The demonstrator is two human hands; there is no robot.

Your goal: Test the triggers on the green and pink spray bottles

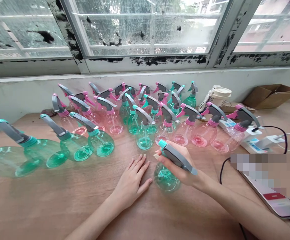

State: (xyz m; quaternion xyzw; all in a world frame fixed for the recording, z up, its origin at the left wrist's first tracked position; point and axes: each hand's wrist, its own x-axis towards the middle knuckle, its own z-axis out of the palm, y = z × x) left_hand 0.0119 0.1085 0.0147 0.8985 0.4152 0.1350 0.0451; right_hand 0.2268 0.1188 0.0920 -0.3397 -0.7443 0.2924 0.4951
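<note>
My right hand [182,166] is wrapped round the neck of a green spray bottle [167,178] with a grey and teal trigger head. The bottle's base is at the tabletop; I cannot tell whether it touches. Flat on the wood, fingers stretched out, lies my left hand [132,178], just left of that bottle and holding nothing. Behind it stands another clear green spray bottle [145,140]. A row of pink spray bottles [184,133] runs to the right of that one. On the left, several green spray bottles [101,143] stand in a line.
More pink and green bottles crowd the back of the table [67,203] near the wall. At the right are a lidded cup [218,95], a cardboard box [270,96], a power strip [251,136] with cables, and a phone [272,196]. A window [145,30] rises behind.
</note>
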